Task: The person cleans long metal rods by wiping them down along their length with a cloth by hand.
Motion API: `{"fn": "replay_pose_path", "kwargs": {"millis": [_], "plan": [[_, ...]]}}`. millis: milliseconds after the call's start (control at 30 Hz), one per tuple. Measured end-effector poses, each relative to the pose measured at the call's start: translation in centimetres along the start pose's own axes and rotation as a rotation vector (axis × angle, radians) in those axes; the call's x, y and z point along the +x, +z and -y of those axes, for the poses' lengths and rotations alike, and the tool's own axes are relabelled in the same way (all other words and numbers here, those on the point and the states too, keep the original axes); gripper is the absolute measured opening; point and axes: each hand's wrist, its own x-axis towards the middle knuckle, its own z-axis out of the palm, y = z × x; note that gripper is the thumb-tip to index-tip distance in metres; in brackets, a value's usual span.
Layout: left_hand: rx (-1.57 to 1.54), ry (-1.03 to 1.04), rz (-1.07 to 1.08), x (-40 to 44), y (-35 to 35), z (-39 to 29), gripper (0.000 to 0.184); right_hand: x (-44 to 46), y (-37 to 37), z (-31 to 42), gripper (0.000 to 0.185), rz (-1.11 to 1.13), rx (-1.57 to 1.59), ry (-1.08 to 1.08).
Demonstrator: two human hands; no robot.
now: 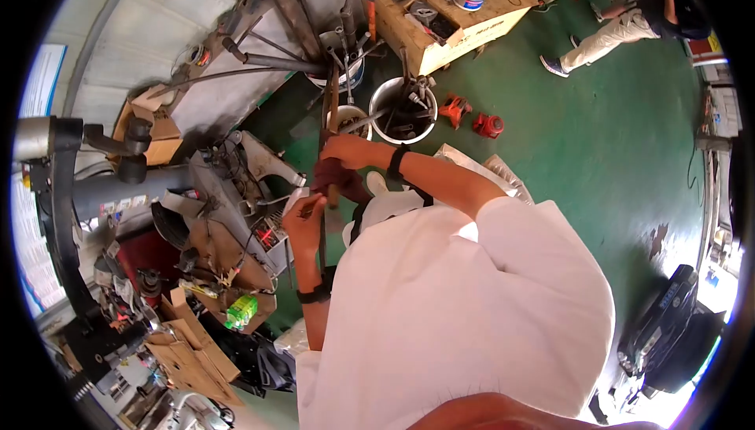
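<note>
My right hand is closed over a dark red cloth, which is bunched against a long, narrow rusty metal bar. Below it, my left hand has its fingers curled and pinched together beside the bar and the lower edge of the cloth. What lies between those fingertips is too small to make out. A short brownish end, perhaps wood or metal, pokes out under the cloth between both hands.
Buckets of metal rods and tools stand ahead on the green floor, near an orange jack and a red one. A wooden workbench is beyond. Cluttered boxes lie left. Another person is at far right.
</note>
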Motion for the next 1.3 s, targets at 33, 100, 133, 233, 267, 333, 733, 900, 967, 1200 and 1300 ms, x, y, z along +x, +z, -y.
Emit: {"fn": "replay_pose_path", "kwargs": {"millis": [33,100,133,233,267,333,733,900,967,1200,1300], "plan": [[-0.027,-0.014,0.028,0.3,0.5,1.0,0.041,-1.0,0.7,-1.6,0.036,0.051,-0.079,0.077],[0.127,0.047,0.010,0.2,1.8,2.1,0.046,-2.1,1.9,-3.1,0.036,0.095,-0.141,0.158],[0.271,0.105,-0.023,0.4,2.1,3.2,0.050,-2.2,2.5,-3.5,0.036,0.004,-0.110,0.158],[0.006,-0.279,0.141,1.3,3.3,6.2,0.063,-2.6,4.3,-4.7,0.037,-0.102,-0.049,0.146],[-0.309,-0.625,0.227,1.3,3.6,5.4,0.064,-2.7,4.7,-5.2,0.037,-0.139,-0.050,0.128],[-0.446,-0.601,0.322,1.0,3.4,5.2,0.069,-3.2,4.7,-4.4,0.038,-0.132,-0.034,0.180],[-0.328,-0.263,0.326,0.2,2.6,3.1,0.073,-4.5,0.5,2.7,0.053,0.119,0.232,0.223],[-0.164,-0.106,0.143,0.8,3.3,-0.3,0.062,-4.7,-3.7,7.5,0.065,0.096,0.205,0.184],[-0.105,0.011,0.080,1.5,3.7,-1.5,0.053,-4.6,-3.5,6.8,0.067,0.009,0.169,0.200],[-0.016,0.090,0.024,3.3,3.6,-4.8,0.041,-1.9,-3.4,2.6,0.054,-0.214,-0.124,0.130],[-0.036,0.151,0.015,3.2,3.2,-4.1,0.038,-1.3,-2.0,-0.9,0.050,-0.228,-0.023,0.189]]}}
